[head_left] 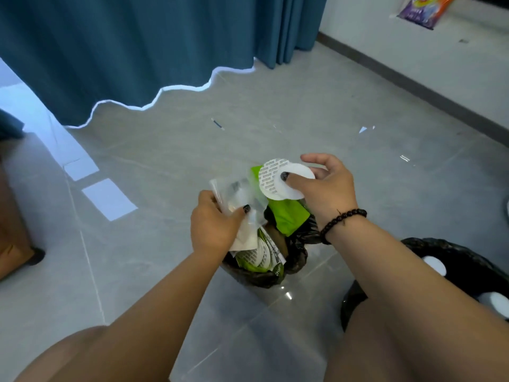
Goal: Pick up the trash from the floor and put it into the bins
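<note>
Holding trash over the near bin (264, 279), black-lined, already stuffed: green packaging (289, 219), printed round seals, paper. A second black-lined bin (451, 260) sits to the right, partly behind the right forearm, with white round pieces inside.

Progress, as judged: well along, but not finished. Both handfuls are above the bin mouth, not yet dropped. Still on the floor: a small blue-and-white stick (217, 124) near the curtain (132, 51), white scraps (363, 129) toward the wall, a glinting bit (404, 158) further right. The pale rectangles at left look like light patches on the tiles; cannot tell for sure.

Left hand (217, 224): fingers curled, thumb pressing down, gripping a crumpled clear plastic bag (242, 191) together with white paper beneath it.

Right hand (327, 186): thumb pinching white round seals (283, 179) against the fingers underneath, two discs overlapping. Other fingers loosely curled behind. Beaded bracelet (341, 220) on that wrist.

Far right, on a ledge: a purple-and-orange packet (424, 8), off the floor.
</note>
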